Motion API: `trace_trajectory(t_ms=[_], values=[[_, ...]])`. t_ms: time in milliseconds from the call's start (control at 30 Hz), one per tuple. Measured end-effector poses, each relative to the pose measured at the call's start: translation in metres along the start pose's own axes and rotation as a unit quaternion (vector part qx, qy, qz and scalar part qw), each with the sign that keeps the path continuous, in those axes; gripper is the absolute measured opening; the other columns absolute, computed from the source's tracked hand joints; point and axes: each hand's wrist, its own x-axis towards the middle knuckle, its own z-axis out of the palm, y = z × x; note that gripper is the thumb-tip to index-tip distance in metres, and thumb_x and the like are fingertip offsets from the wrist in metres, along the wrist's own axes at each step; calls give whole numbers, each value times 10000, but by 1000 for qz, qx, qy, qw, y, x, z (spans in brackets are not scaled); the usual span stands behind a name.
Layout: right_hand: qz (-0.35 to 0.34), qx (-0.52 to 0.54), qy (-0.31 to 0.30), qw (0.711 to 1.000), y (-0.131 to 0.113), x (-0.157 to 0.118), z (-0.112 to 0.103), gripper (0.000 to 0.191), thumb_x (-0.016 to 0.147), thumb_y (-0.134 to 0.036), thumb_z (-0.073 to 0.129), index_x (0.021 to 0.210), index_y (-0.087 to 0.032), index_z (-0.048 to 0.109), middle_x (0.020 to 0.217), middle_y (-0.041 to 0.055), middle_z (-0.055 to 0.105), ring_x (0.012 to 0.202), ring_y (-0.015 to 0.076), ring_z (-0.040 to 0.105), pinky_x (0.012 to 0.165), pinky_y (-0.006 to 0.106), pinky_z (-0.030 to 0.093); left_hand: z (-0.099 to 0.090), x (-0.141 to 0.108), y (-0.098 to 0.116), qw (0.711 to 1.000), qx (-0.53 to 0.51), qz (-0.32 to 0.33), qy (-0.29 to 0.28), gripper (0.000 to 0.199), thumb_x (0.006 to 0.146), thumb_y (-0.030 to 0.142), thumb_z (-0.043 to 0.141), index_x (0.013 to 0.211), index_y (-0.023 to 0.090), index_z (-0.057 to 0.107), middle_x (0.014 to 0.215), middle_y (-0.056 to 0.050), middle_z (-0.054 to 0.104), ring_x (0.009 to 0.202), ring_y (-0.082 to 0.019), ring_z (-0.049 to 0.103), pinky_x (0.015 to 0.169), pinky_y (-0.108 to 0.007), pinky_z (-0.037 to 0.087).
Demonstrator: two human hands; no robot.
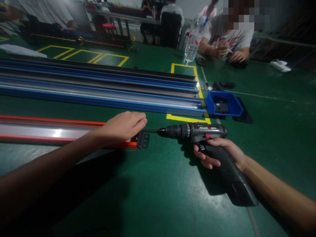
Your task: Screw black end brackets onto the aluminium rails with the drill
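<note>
Drill [197,131] lies level near the middle of the green table [160,191], its bit pointing left into a small dark end bracket [143,139] at the right end of the orange-edged rail [49,130].

Head view: right hand [219,153] is wrapped tight round the drill's grip, forearm coming in from the near right. Left hand [124,125] lies palm down, fingers curled, pressing on the rail's end just above the bracket. Best done with the bit kept square to the bracket and the rail pinned firmly. Blue rails [98,89] lie farther back; a blue bin [223,103] sits to the far right.
</note>
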Motion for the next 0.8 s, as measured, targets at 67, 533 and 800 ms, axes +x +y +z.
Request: trace_trajectory(t_ms=[67, 533, 800], values=[[0, -2, 3, 1000, 0, 0, 1, 371, 973, -300, 542, 1136, 5, 676, 885, 118, 688, 548, 90, 606, 690, 271, 574, 0, 0, -1, 1000, 1, 1, 0, 358, 1029, 419, 334, 813, 219, 536, 805, -24, 640, 691, -182, 548, 620, -319, 258], [8, -10, 13, 1000, -1, -1, 1, 362, 954, -315, 569, 1133, -18, 671, 893, 108, 695, 529, 81, 576, 683, 267, 566, -1, 0, 1, 1000, -7, -14, -4, 374, 1027, 437, 339, 786, 221, 525, 768, -17, 621, 681, -182, 535, 613, -322, 256], [4, -7, 7, 1000, 1, -1, -1, 378, 965, -322, 548, 1133, -9, 676, 891, 113, 686, 525, 81, 567, 682, 266, 566, 0, -1, -1, 1000, 0, -2, -2, 383, 1032, 439, 325, 798, 218, 531, 785, -24, 634, 698, -185, 548, 623, -326, 276]])
